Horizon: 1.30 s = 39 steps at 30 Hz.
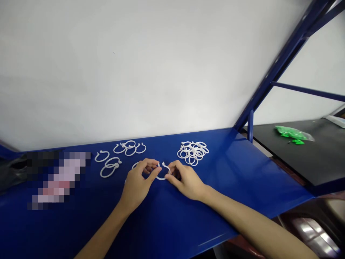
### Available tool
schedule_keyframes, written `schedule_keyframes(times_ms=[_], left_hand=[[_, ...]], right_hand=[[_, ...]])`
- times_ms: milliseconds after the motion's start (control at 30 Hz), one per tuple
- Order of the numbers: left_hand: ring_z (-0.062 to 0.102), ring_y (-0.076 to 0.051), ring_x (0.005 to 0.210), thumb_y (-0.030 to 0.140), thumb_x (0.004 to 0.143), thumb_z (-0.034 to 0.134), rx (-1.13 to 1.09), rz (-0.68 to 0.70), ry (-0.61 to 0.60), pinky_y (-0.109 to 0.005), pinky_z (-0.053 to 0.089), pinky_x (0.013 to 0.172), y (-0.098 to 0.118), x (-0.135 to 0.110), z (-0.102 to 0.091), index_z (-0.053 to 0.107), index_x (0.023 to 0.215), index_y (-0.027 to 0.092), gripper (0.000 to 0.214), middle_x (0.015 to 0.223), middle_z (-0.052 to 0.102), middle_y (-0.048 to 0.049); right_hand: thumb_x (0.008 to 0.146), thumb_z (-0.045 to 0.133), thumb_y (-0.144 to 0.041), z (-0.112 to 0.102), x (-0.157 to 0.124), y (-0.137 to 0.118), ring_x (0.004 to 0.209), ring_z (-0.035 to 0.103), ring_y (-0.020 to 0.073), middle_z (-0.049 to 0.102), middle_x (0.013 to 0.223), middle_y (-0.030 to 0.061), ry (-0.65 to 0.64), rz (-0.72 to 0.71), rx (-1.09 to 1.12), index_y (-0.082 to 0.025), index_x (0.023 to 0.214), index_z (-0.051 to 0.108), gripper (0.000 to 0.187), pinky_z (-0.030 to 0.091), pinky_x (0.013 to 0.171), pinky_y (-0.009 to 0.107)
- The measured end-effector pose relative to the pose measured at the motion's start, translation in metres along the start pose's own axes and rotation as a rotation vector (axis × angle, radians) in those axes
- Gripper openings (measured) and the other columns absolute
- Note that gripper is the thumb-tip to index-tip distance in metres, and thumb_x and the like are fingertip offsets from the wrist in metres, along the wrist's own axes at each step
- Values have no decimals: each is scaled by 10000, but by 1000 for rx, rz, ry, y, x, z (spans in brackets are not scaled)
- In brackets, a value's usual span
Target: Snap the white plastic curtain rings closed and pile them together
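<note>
Both hands hold one white plastic curtain ring [161, 178], its gap at the top and a small knob at the gap's end. My left hand [140, 181] pinches its left side between thumb and fingers. On the ring's right side, my right hand [187, 178] is closed in the same way. Part of another white ring [134, 165] shows behind my left hand, mostly hidden. Several rings with gaps [130, 150] lie loosely to the left, some overlapping. To the right is a tight pile of rings [192, 153], many of which look closed.
The blue tabletop [215, 216] meets a pale wall. At left lie a blurred-out pink and white item [60, 180] and a black bag [16, 172]. A blue metal frame [272, 72] rises at right, beside a black table [291, 158] with a bag of green pieces [292, 133].
</note>
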<state>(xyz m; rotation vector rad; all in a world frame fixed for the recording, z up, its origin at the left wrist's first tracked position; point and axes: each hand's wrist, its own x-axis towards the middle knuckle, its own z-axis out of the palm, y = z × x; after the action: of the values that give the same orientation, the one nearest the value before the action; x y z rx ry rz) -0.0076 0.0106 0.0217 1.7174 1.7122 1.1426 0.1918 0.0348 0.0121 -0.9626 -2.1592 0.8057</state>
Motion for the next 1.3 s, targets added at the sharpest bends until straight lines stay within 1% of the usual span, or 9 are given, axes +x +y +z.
schedule_keyframes(times_ms=[67,167,267,433,633,800,1100,1200,1300], left_hand=[[677,-172,772,486,834,651,-84,-49,-42,-310,515,720,-1,-1,1,683,978,259,271,904,739,3],[687,-174,836,500,826,666,-187,-60,-66,-311,523,772,-6,-1,4,686,973,252,289,936,742,-2],[685,-182,859,506,803,691,-231,-52,-37,-314,529,794,-8,-2,8,704,931,244,292,930,743,-6],[685,-181,818,463,799,701,-250,-26,2,-308,525,769,-10,-8,13,711,842,235,231,875,738,-5],[645,-148,745,351,855,672,-165,160,15,-278,495,726,-10,-14,14,692,798,237,130,795,702,18],[628,-145,761,253,879,655,-65,314,64,-274,484,747,-6,-17,15,687,782,244,103,776,699,29],[635,-146,770,224,913,616,16,415,69,-318,490,848,-6,-16,18,665,816,240,110,796,702,29],[634,-159,786,277,923,606,49,397,37,-318,506,802,-3,-11,16,664,846,240,103,831,708,15],[640,-182,874,353,945,567,118,380,2,-342,514,850,-3,-2,7,681,918,249,157,908,724,-3]], right_hand=[[982,560,-297,0,0,1,705,640,141,666,838,-4,29,-11,67,-215,1082,532,133,495,657,254],[990,535,-263,-1,-2,1,703,625,139,653,840,1,64,-48,67,-207,1170,542,189,495,670,254],[1003,525,-260,-1,-3,0,759,642,152,675,888,24,65,-101,23,-205,1228,562,234,513,730,274],[1035,478,-261,2,-5,0,870,675,183,718,996,74,92,-200,-47,-199,1168,611,199,527,796,295],[1052,423,-230,0,-10,0,688,592,169,698,850,64,62,-325,-235,-166,1120,612,211,475,654,270],[1059,395,-217,1,-12,2,659,556,161,695,835,63,47,-396,-306,-160,1020,594,211,440,628,265],[1064,363,-218,3,-13,6,676,576,169,682,803,69,32,-359,-379,-153,1016,611,261,466,638,275],[1058,399,-234,1,-8,3,758,628,174,699,870,74,58,-304,-332,-159,1079,624,238,508,703,278],[1046,441,-253,-11,1,3,881,660,183,707,974,75,94,-242,-302,-185,1098,649,225,533,800,295]])
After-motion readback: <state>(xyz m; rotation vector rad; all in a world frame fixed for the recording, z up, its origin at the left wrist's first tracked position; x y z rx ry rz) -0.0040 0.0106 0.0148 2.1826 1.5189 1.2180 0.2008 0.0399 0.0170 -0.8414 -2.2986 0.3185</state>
